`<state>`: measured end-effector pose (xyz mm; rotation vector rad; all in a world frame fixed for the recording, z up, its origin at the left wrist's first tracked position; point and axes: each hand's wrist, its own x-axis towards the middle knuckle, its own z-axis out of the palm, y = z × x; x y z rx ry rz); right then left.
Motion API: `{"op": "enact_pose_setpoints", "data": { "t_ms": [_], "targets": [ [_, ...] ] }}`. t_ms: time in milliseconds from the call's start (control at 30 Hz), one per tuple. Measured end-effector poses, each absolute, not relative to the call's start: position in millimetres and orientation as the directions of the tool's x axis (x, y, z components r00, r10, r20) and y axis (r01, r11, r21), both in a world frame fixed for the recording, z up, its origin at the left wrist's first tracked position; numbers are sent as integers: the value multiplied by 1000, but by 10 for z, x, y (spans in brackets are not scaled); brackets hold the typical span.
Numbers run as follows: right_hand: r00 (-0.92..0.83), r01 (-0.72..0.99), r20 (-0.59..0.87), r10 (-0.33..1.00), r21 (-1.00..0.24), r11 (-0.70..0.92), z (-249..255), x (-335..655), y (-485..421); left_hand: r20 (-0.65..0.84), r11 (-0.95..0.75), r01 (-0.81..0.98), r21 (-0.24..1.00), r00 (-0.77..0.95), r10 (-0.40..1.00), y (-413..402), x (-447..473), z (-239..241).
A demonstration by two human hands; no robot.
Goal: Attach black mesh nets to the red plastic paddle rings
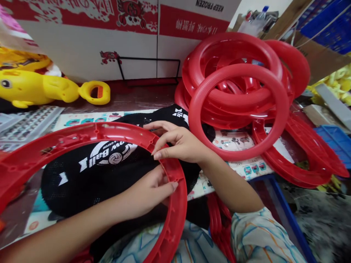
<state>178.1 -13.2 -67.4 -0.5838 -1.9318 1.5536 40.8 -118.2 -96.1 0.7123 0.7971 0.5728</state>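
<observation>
Both hands (164, 168) pinch the red ring's (90, 133) right rim over black mesh (90, 182).

Small toy-assembly workshop, cluttered bench. Evidence: heap of identical red plastic rings (238, 84) stacked loose; unfinished red plastic hoop half with bare screw posts (90, 133) over black mesh fabric disc with white ball logo (95, 175); yellow plastic animal toy (33, 87); white-and-red printed cardboard carton (109, 44) as backdrop; blue plastic crates (337, 140); printed paper packaging cards (246, 166).

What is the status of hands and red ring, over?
Left hand grips red ring at rim. Right hand fingertips on same rim, over black mesh net. Stack of red rings close, right side.
</observation>
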Motion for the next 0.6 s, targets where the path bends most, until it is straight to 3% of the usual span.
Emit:
{"op": "enact_pose_setpoints", "data": {
  "t_ms": [133, 433, 600],
  "targets": [
    [-715, -1, 133, 687, -982, 188, -706, 1765, -151, -442, 651, -198, 732, 589, 676, -1195, 411, -958],
    [-724, -176, 195, 662, -980, 96, -789, 1766, -113, -444, 662, -221, 716, 587, 677, -1205, 384, -955],
    [-725, -162, 175, 666, -983, 82, -796, 1767, -114, -400, 540, -359, 761, 397, 826, -1154, 376, -1003]
  ]
}}
